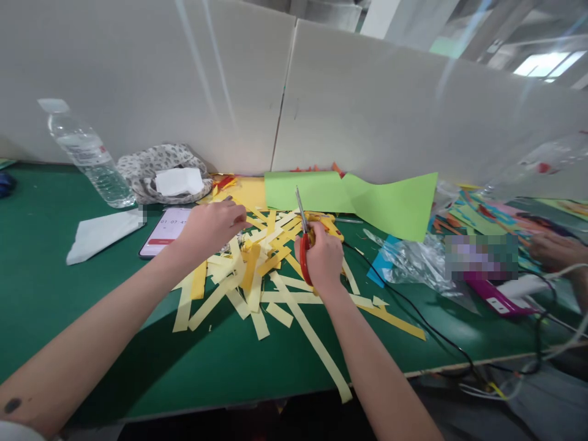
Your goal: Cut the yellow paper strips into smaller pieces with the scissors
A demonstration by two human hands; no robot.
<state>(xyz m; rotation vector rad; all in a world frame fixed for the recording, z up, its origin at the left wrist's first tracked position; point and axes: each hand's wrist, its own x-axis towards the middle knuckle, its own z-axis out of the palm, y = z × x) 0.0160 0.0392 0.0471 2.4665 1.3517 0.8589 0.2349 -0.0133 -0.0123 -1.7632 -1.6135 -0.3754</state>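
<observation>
My right hand (325,257) is wrapped round the red handle of a pair of scissors (304,262), whose metal blades point up and away. My left hand (214,223) hovers over the left side of the paper pile with its fingers curled together; whatever they hold, if anything, is hidden. Pale and deep yellow paper strips (250,266) lie crisscrossed on the green table (202,380) beneath and between both hands. Just beyond the right hand, a yellow tool (334,228) with a black cord lies partly covered. A green paper sheet (390,205) stands curved behind it.
To the left are a water bottle (92,156), a tissue (103,233), a phone (160,236) and a patterned cloth bag (138,174). Crumpled clear plastic (420,263) and a cord (418,309) lie right. Another person's hand (558,250) is at the far right. A grey partition (206,79) borders the back.
</observation>
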